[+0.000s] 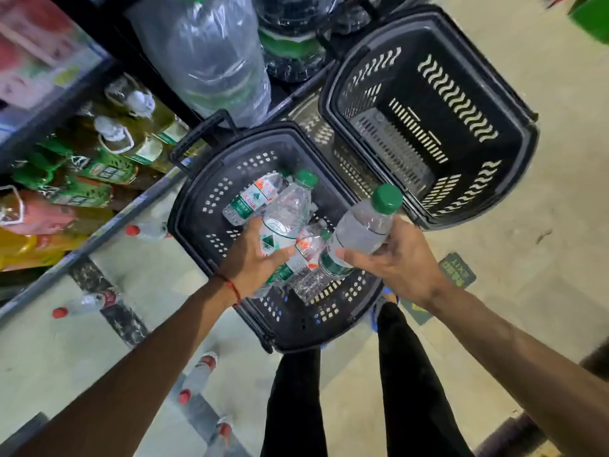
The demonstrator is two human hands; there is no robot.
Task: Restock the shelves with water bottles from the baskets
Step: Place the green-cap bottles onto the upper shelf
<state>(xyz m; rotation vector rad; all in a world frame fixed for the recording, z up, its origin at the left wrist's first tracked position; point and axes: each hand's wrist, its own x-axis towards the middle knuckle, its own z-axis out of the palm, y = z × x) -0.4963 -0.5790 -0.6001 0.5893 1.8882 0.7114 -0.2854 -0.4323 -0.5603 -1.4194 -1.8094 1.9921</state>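
Note:
A black basket (194, 206) on the floor below me holds several clear water bottles with green caps and green-and-white labels. My left hand (253, 255) reaches into it and grips one of those bottles (288, 209), whose green cap points away from me. My right hand (398, 258) holds another green-capped bottle (365, 225) lifted just above the basket's right rim. One more bottle (253, 197) lies flat at the basket's far side. The shelf (108, 222) runs along the left, with red-capped bottles (85, 303) lying on a lower level.
A second black basket (514, 133) stands empty to the right on the pale floor. Large wrapped water jugs (211, 51) stand behind the baskets. Green and yellow packaged bottles (82, 169) fill the shelf at left. My dark-trousered legs (349, 390) are right behind the near basket.

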